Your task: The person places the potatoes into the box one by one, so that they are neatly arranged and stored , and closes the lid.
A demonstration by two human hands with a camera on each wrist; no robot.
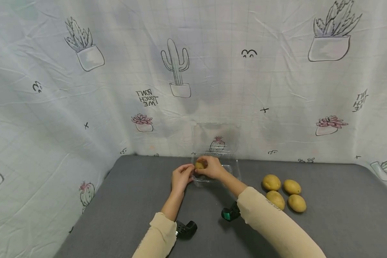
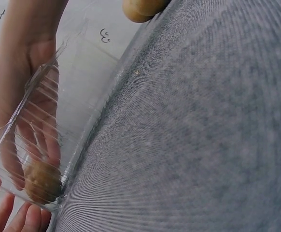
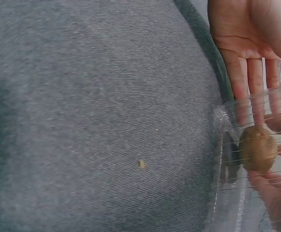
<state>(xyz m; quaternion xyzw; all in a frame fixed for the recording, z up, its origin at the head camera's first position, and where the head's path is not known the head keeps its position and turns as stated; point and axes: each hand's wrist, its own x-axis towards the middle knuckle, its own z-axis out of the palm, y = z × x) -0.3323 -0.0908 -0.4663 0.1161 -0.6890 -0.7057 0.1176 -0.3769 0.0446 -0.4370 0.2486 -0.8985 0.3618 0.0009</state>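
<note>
A clear plastic clamshell container (image 1: 238, 171) stands at the back of the grey table, its lid (image 1: 233, 138) raised against the printed curtain. My right hand (image 1: 214, 167) reaches into its left end and grips a potato (image 1: 199, 165) between fingers and thumb. Through the ribbed wall, the same potato (image 2: 42, 181) shows low in the container in the left wrist view. My left hand (image 1: 180, 178) holds the container's left side, its fingers (image 3: 256, 79) along the outside of the wall and the thumb at the rim.
Several loose potatoes (image 1: 271, 182) lie in a group on the table, right of the container. Black devices (image 1: 187, 229) are strapped under both wrists. A small pale crumb (image 3: 142, 164) lies on the grey cloth (image 1: 142, 200). The curtain (image 1: 277, 136) hangs right behind the table.
</note>
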